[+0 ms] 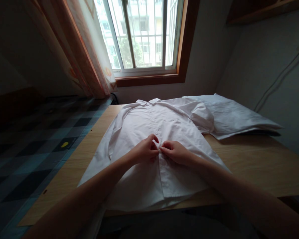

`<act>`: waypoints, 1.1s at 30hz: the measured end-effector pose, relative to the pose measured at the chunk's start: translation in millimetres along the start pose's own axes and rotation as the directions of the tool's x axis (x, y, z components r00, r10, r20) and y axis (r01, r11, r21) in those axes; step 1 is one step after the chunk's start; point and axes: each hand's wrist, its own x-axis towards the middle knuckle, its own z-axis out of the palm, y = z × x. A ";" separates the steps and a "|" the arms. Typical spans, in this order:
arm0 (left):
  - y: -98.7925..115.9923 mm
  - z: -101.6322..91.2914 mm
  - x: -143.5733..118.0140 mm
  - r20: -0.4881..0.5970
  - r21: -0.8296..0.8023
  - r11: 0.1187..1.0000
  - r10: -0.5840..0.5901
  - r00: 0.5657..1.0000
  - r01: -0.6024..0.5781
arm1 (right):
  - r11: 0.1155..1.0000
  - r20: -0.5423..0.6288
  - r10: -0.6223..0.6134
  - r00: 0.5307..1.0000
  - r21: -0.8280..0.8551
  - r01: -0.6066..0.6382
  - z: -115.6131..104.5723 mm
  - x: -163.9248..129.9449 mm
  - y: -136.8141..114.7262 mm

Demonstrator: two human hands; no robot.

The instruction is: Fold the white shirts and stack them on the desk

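Note:
A white button-up shirt (137,127) lies front side up, its collar (148,102) toward the window and its hem toward me. My left hand (147,149) is at the middle of the front placket, fingers curled and closed on the cloth edge. Right beside it, my right hand (173,151) pinches the placket between thumb and forefinger. The fingertips of both hands almost meet there and hide whatever button lies under them. Above the hands the placket runs closed up to the collar. Below them a seam line (160,181) goes down to the hem.
Under the shirt is a light wooden board (254,166). Folded white cloth (239,114) lies at the back right, by the wall. A checked bed cover (40,146) spreads to the left. Behind are a barred window (144,36) and an orange curtain (82,49).

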 end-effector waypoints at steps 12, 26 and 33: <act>-3.8 -6.5 1.0 0.113 -0.091 0.992 -0.072 0.991 0.082 | 0.994 -0.021 -0.058 0.998 -0.089 0.056 -1.3 -4.9 -4.4; -28.3 3.8 16.3 0.056 0.710 0.650 0.331 0.942 -0.271 | 0.858 -0.173 -0.347 0.922 -0.455 0.238 -28.0 0.6 7.8; -27.1 -0.7 9.3 0.129 0.762 0.602 0.219 0.967 -0.238 | 0.749 -0.148 0.020 0.989 -0.653 -0.112 -16.6 -0.5 37.7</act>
